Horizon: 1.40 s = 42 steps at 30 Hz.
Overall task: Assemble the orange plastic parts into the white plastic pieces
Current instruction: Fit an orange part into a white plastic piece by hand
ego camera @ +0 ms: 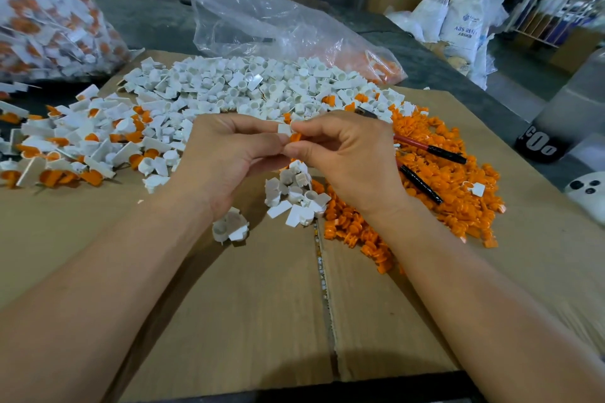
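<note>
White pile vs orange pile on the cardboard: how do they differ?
The white pile spreads across the far centre. The orange pile sits to the right, beside the right hand, and reaches nearer the person. White pile pieces are cups with flat tabs, while orange pile pieces look smaller and ribbed. Both lie loose on the cardboard.

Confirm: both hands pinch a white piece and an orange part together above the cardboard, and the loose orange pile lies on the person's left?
Wrong side. The head view shows the loose orange pile on the person's right, beside the right hand. The rest holds: the left hand and right hand pinch a white piece and an orange part together above the cardboard.
</note>
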Motion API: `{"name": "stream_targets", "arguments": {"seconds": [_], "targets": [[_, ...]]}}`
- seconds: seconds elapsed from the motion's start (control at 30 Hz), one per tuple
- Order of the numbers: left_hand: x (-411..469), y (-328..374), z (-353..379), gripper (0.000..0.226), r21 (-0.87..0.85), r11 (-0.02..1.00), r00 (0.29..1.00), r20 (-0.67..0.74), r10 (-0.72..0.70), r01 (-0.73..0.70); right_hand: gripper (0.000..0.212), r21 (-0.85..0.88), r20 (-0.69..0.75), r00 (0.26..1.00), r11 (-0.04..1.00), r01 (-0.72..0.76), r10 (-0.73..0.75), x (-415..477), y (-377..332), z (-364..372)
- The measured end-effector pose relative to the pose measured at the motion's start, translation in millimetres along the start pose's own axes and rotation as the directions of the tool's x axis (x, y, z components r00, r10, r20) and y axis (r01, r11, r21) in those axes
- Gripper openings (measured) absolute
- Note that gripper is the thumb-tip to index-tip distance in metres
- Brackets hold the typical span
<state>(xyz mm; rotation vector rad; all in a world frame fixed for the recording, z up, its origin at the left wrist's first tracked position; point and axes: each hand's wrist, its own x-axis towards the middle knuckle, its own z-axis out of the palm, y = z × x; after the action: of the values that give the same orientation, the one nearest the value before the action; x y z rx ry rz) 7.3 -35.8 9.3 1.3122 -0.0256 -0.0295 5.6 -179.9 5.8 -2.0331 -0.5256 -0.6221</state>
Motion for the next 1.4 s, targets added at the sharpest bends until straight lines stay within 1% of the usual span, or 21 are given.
{"name": "stream_targets", "arguments": {"seconds": [0.03, 0.13, 0.23, 0.27, 0.37, 0.47, 0.5, 0.6, 0.67, 0.73, 0.83, 0.9, 0.97, 1.03, 1.07, 1.23, 1.4], "targets": [[-0.1, -0.1, 0.2, 0.009, 0.007, 1.0, 1.0, -0.004, -0.002, 0.002, 0.022, -0.026, 0.003, 1.0, 0.999, 0.021, -0.021, -0.3, 0.0, 0.3], [-0.7, 1.2, -0.1, 0.008, 0.002, 1.0, 1.0, 0.005, 0.0, 0.0, 0.025, -0.03, 0.021, 0.999, 0.999, 0.032, -0.031, 0.7, -0.6, -1.0], [-0.8, 1.9, -1.6, 0.02, -0.012, 1.0, 1.0, 0.02, 0.0, 0.0, 0.028, -0.056, 0.062, 0.997, 0.997, 0.049, -0.046, 1.5, -0.3, -2.6], [-1.1, 1.9, -1.8, 0.02, -0.009, 1.0, 1.0, 0.023, 0.0, 0.0, 0.028, -0.054, 0.069, 0.997, 0.998, 0.041, -0.038, 1.8, -0.7, -3.2], [-0.9, 1.0, -2.0, 0.007, 0.006, 1.0, 0.999, 0.033, -0.007, 0.007, 0.027, -0.045, 0.084, 0.996, 0.999, 0.025, -0.021, 2.1, -2.0, -4.3], [-1.0, 0.8, -3.3, 0.005, 0.05, 0.999, 0.999, 0.05, -0.005, 0.002, 0.026, -0.048, 0.108, 0.994, 0.999, 0.021, -0.016, 1.9, -2.8, -5.2], [-1.2, 1.1, -3.3, 0.006, 0.067, 0.998, 0.998, 0.057, 0.0, -0.004, 0.025, -0.045, 0.113, 0.993, 0.999, 0.022, -0.016, 1.7, -2.8, -5.6], [-0.7, 0.8, -3.1, 0.025, 0.115, 0.993, 0.999, 0.04, 0.032, -0.037, 0.024, -0.037, 0.101, 0.994, 0.998, 0.048, -0.044, 0.9, -3.3, -5.3], [-0.1, 0.6, -3.1, 0.029, 0.123, 0.991, 0.999, 0.029, 0.045, -0.048, 0.024, -0.035, 0.088, 0.995, 0.998, 0.059, -0.056, 0.7, -3.4, -4.1], [0.2, 1.2, -3.1, 0.03, 0.109, 0.993, 0.999, 0.026, 0.044, -0.046, 0.027, -0.019, 0.089, 0.995, 0.999, 0.042, -0.04, 0.6, -3.3, -2.6], [-0.3, 2.1, -2.4, 0.03, 0.063, 0.997, 0.999, 0.023, 0.047, -0.048, 0.041, 0.05, 0.115, 0.993, 0.998, -0.032, 0.026, 1.5, -2.9, -2.7], [-1.0, 2.8, -1.3, 0.027, 0.045, 0.998, 0.998, 0.038, 0.05, -0.052, 0.046, 0.069, 0.136, 0.99, 0.997, -0.046, 0.037, 2.0, -1.5, -4.4], [-1.6, 3.6, -1.0, 0.022, 0.04, 0.998, 0.998, 0.049, 0.051, -0.053, 0.041, 0.102, 0.132, 0.991, 0.994, -0.049, 0.035, 2.5, -0.7, -5.8], [-1.7, 4.2, -1.8, 0.009, 0.042, 0.997, 0.997, 0.058, 0.056, -0.058, 0.031, 0.131, 0.118, 0.993, 0.991, -0.025, 0.009, 2.2, -0.1, -6.2], [-1.9, 4.5, -2.4, 0.006, 0.049, 0.997, 0.997, 0.057, 0.058, -0.061, 0.028, 0.129, 0.112, 0.994, 0.992, -0.007, -0.008, 2.1, 0.1, -6.0], [-3.2, 3.3, -3.7, 0.011, 0.092, 0.993, 0.996, 0.062, 0.066, -0.071, 0.025, 0.042, 0.101, 0.993, 0.998, 0.053, -0.057, 2.2, 1.6, -5.5], [-2.5, 3.3, -4.0, 0.013, 0.064, 0.996, 0.996, 0.078, 0.053, -0.058, 0.025, 0.07, 0.101, 0.993, 0.996, 0.052, -0.059, 1.4, 2.8, -5.0]]}}
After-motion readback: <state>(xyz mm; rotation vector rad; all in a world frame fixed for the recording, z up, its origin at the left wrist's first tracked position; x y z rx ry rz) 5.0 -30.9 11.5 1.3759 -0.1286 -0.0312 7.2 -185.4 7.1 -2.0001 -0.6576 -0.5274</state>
